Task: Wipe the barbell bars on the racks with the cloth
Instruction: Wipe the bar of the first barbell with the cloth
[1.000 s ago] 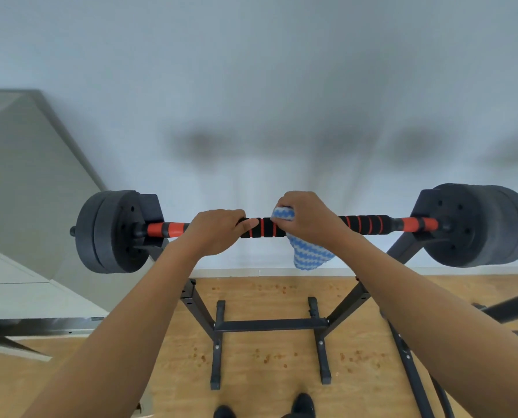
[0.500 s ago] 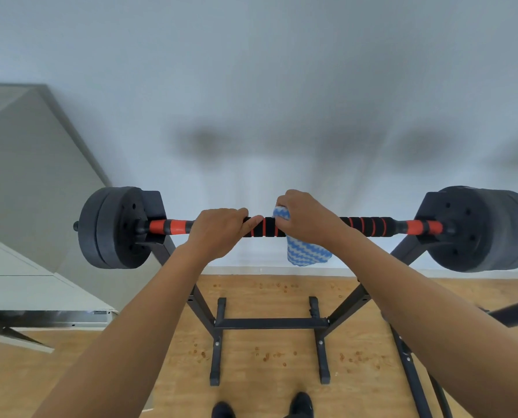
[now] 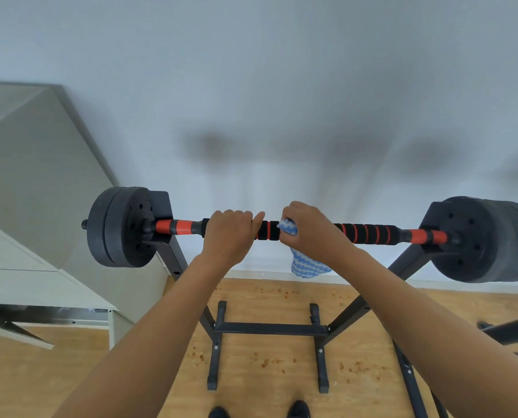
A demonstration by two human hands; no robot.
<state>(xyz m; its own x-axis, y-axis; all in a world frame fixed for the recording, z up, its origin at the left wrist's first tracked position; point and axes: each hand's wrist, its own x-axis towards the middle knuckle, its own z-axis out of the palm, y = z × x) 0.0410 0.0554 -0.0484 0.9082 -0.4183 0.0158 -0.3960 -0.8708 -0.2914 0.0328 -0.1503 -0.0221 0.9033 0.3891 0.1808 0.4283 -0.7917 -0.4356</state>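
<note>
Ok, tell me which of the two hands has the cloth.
The right hand grips the blue-and-white cloth against the bar; the left hand grips bare bar.

No legible text or markings.

Soft, even indoor light; wide-angle warp.
Blurry grey shadows smear across the white wall (image 3: 282, 86) above the barbell bar (image 3: 369, 233); straight lines bow toward the edges, and there is no glare.
</note>
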